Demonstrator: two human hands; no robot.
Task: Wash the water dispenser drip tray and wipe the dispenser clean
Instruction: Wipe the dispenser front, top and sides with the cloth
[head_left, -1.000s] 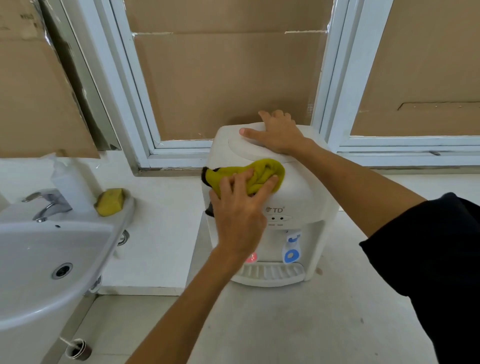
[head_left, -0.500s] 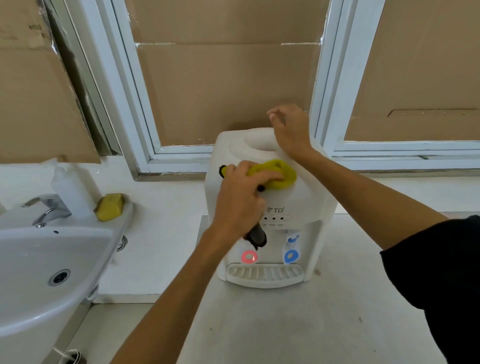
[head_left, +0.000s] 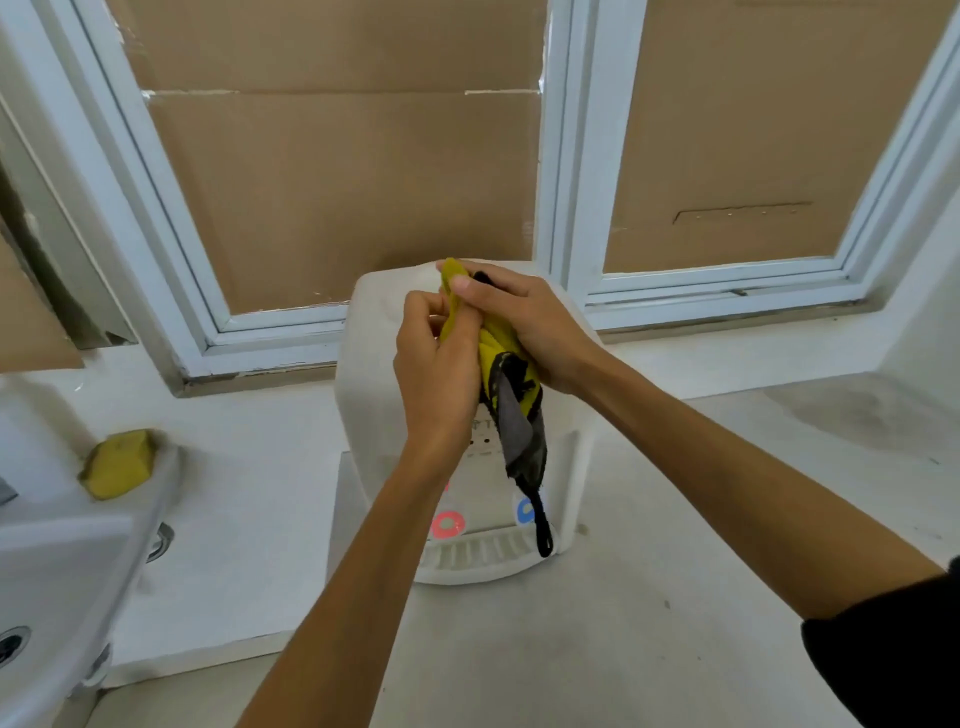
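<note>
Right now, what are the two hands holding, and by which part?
Both hold the yellow and grey cleaning cloth by its bunched upper part: left hand and right hand grip either side; its grey end and black loop hang free.

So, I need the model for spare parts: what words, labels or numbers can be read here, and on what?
"T": one blurred letter on the dispenser front, rest behind the left hand and cloth.
Print under its indicator dots: too small.
Cardboard: none.

2 hands: left (head_left: 436, 374), right (head_left: 530, 327); 1 cloth (head_left: 501, 358); 1 dispenser (head_left: 369, 384); 1 drip tray (head_left: 467, 558); 1 sponge (head_left: 119, 462); 1 sink (head_left: 62, 566); 2 taps: red (head_left: 448, 524), blue (head_left: 524, 512).
</note>
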